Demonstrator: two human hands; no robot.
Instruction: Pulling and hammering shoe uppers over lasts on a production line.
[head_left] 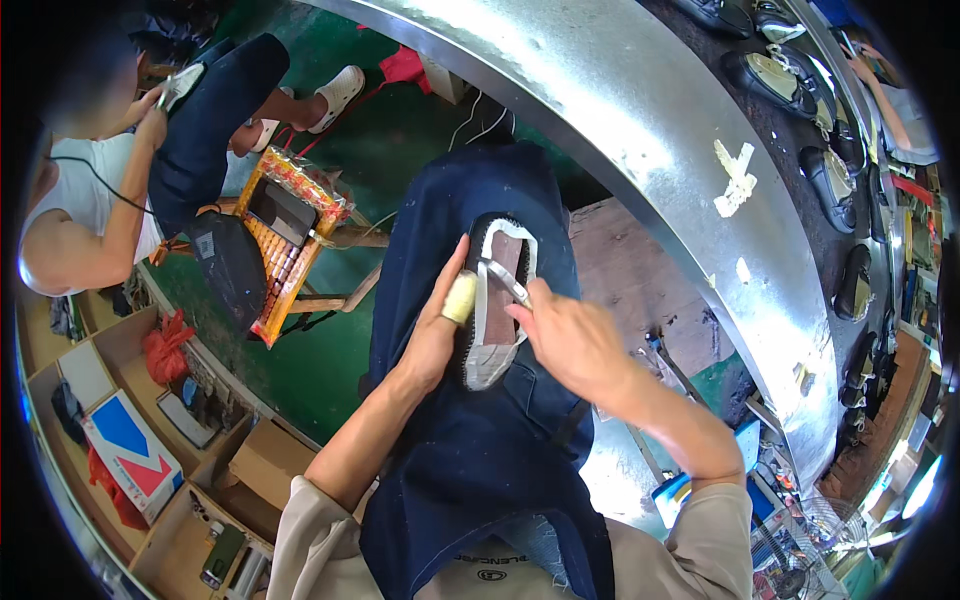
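A shoe (487,364) lies sole side up on the dark blue apron (450,440) over my lap. Its bottom shows a whitish band around a brown middle, and small stitches or teeth run along the black edge. My left hand (432,340) grips the shoe's left side, the thumb wrapped in a yellow cover (460,298). Between the fingers of my right hand (575,345) is a slim silvery tool (510,282), its tip at the whitish band near the upper end. Whether it is a knife or another tool I cannot tell.
A curved metal worktop (640,120) arcs ahead and right; several dark shoes (830,190) stand on the rack beyond. To the left, a person (110,200) works on a light-coloured piece. A small stool (290,250) holds a phone and a black bag. Wooden compartments (150,480) hold boxes and bags.
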